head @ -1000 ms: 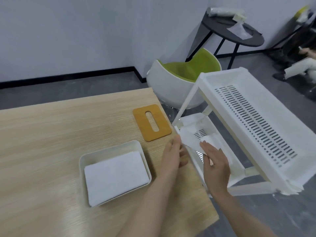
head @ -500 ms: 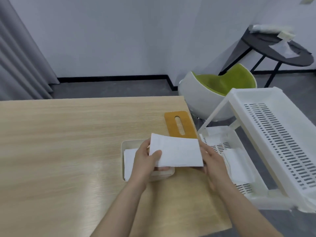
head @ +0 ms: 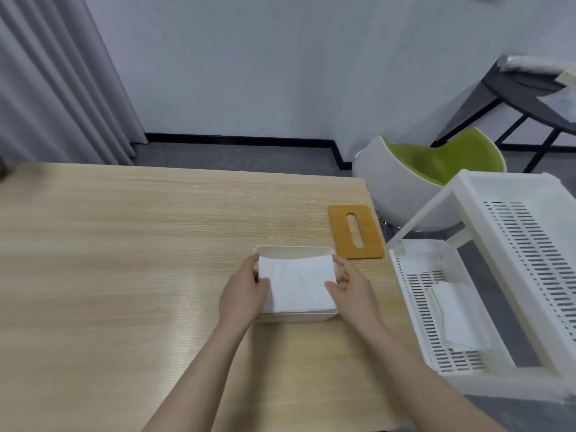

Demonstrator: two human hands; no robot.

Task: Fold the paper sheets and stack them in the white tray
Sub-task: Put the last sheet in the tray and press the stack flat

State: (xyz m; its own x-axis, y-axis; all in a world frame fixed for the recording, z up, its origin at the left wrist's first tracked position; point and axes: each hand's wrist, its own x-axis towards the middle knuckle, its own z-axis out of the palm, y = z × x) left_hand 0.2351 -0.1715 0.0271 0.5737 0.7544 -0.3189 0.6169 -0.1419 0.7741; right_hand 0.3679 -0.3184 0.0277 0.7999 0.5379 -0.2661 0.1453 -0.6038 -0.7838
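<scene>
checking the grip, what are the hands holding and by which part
Both hands hold the folded paper sheet over the white tray: left hand at its left edge, right hand at its right.

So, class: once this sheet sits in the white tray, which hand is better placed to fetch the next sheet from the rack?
Right hand: it holds the sheet's side nearest the rack.

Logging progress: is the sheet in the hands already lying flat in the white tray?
Not yet flat: the sheet arches over the white tray, pinched at its edges by the left hand and right hand.
</scene>
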